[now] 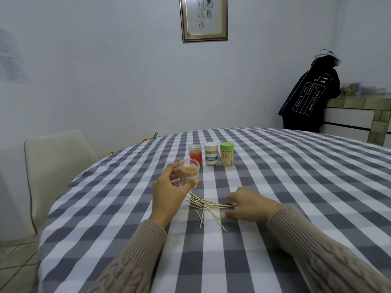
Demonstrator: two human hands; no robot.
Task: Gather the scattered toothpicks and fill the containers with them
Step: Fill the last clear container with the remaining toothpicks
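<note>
My left hand (167, 194) holds a clear open container (189, 173) tilted toward me, partly filled with toothpicks. Just right of it, a loose pile of scattered toothpicks (206, 206) lies on the checked tablecloth (296, 187). My right hand (249, 205) rests on the cloth at the pile's right end, fingertips pinching several toothpicks. Behind stand three upright containers in a row: a clear one with a red base (195, 154), a white-lidded one labelled "toothpick" (211, 154), and a green-lidded one (227, 154), all holding toothpicks.
A pale chair (57, 163) stands at the table's left edge. A person in a dark hooded jacket (311, 96) leans on a counter (357, 115) at the back right. A framed picture (203, 17) hangs on the wall.
</note>
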